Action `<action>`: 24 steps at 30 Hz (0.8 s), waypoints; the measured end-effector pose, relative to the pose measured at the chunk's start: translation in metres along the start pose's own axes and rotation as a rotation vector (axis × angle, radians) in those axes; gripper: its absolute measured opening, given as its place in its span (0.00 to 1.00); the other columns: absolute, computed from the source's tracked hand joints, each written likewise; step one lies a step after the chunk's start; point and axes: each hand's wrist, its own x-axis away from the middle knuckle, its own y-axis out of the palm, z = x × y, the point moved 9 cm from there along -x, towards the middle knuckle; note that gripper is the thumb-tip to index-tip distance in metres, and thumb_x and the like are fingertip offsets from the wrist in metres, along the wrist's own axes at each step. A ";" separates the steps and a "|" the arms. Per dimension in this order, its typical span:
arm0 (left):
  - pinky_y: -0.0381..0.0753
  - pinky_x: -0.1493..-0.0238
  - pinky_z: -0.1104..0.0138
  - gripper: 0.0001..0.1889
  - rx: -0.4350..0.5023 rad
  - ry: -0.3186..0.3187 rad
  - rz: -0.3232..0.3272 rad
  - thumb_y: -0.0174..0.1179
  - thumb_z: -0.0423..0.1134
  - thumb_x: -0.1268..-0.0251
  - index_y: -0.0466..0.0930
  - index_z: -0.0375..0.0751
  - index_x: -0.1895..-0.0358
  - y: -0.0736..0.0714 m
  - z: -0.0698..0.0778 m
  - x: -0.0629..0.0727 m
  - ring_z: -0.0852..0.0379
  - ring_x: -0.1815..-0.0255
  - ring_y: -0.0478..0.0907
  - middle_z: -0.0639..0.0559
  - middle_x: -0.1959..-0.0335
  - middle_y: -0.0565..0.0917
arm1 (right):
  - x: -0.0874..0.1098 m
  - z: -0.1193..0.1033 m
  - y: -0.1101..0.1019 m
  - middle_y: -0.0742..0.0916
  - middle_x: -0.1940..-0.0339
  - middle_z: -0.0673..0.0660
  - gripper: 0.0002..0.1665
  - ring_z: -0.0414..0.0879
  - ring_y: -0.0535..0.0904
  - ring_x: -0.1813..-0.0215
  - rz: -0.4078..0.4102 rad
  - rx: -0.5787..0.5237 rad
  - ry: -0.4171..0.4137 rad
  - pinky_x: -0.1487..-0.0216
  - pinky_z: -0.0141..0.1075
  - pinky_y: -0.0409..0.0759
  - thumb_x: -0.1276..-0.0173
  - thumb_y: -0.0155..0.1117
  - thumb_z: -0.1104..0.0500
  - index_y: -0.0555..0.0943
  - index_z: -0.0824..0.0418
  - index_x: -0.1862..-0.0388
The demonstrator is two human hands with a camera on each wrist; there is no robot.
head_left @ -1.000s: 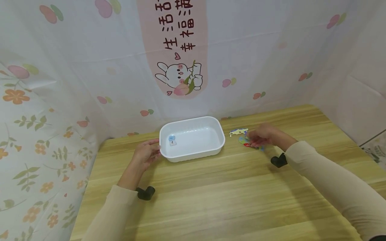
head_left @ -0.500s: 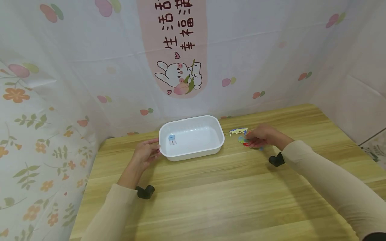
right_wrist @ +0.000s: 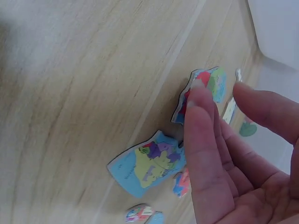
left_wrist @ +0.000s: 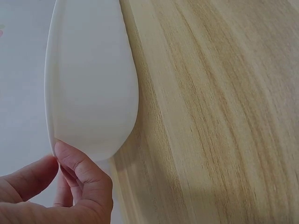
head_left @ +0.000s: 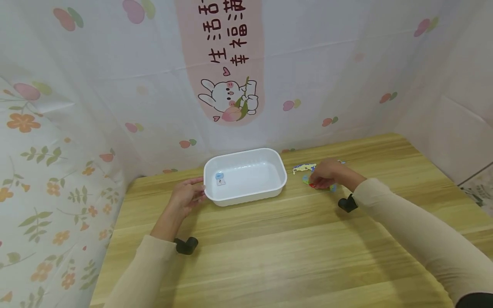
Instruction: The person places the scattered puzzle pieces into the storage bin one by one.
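Observation:
My left hand [head_left: 185, 197] pinches the left end of a white plastic tray [head_left: 246, 198] between thumb and fingers; its rim [left_wrist: 47, 88] runs up from the fingertips in the left wrist view. Inside the tray lie two small flat pieces, a light blue one [head_left: 219, 176] and a pale one [head_left: 221, 182]. My right hand [head_left: 330, 173] is over flat map-puzzle pieces right of the tray. In the right wrist view its fingertips touch a red, green and blue map piece [right_wrist: 217, 83], with the thumb held apart. A larger blue and yellow map piece [right_wrist: 148, 169] lies beside it.
A cream and blue piece [head_left: 304, 167] lies between the tray and the right hand. Smaller pieces [right_wrist: 139, 212] lie near the hand, partly covered. A patterned curtain [head_left: 308, 77] hangs behind the wooden table [head_left: 262, 256]. Black wrist mounts [head_left: 186, 245] sit under both forearms.
My right hand has shifted slightly left over the puzzle pieces, uncovering bits of blue at its right and far side. The left hand and the tray stay put.

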 end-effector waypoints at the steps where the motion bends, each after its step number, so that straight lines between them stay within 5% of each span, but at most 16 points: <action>1: 0.82 0.63 0.71 0.22 0.000 0.001 -0.001 0.55 0.28 0.32 0.71 0.33 0.35 0.000 0.000 0.000 0.60 0.71 0.78 0.49 0.68 0.81 | 0.000 -0.002 0.000 0.87 0.76 0.58 0.09 0.42 0.84 0.76 0.007 0.017 -0.003 0.69 0.32 0.85 0.40 0.64 0.63 0.84 0.71 0.69; 14: 0.81 0.64 0.71 0.22 0.001 0.000 0.000 0.55 0.27 0.32 0.70 0.32 0.35 -0.001 -0.001 -0.002 0.59 0.70 0.78 0.49 0.67 0.81 | 0.001 -0.021 0.002 0.83 0.87 0.56 0.11 0.45 0.82 0.82 0.088 0.315 -0.090 0.81 0.28 0.75 0.50 0.60 0.66 0.76 0.60 0.89; 24: 0.81 0.63 0.72 0.22 -0.011 -0.001 -0.009 0.54 0.28 0.32 0.71 0.33 0.35 0.001 -0.001 -0.003 0.59 0.68 0.78 0.47 0.64 0.81 | 0.002 -0.024 0.007 0.79 0.89 0.52 0.11 0.40 0.71 0.85 0.109 0.404 -0.101 0.83 0.26 0.66 0.52 0.59 0.69 0.78 0.60 0.90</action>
